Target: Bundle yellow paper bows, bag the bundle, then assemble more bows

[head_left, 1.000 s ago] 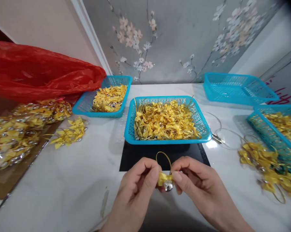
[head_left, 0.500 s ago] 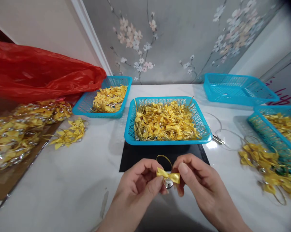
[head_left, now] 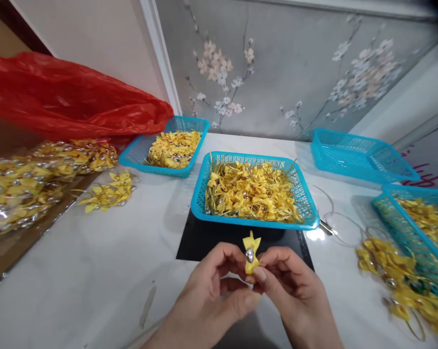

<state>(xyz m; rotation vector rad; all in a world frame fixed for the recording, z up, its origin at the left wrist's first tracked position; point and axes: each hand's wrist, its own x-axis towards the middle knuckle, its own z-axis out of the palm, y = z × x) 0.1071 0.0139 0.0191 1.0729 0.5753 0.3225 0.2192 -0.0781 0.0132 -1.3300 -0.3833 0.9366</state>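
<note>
Between my two hands is a yellow ribbon bow [head_left: 254, 242] with a round silver bell [head_left: 250, 255] at its middle. The bow stands on end, its tails pointing up and down. My right hand [head_left: 295, 291] pinches the lower end between thumb and fingers. My left hand [head_left: 215, 295] is curled against the bow's left side, its fingertips closed on it and partly hidden behind. Just beyond my hands, a blue basket [head_left: 255, 224] holds a heap of similar bows with gold cords.
Another blue basket [head_left: 149, 168] with bows stands back left, by a red plastic bag [head_left: 77, 102]. Bagged bows [head_left: 26, 189] lie far left, a small bunch [head_left: 112, 191] nearer. At right are a nipper-like tool [head_left: 327, 227], loose bows [head_left: 382, 261] and two more blue baskets.
The bow has been turned from lying crosswise to standing on end, bell facing me. My right hand has moved in closer to my left. The view has shifted slightly.
</note>
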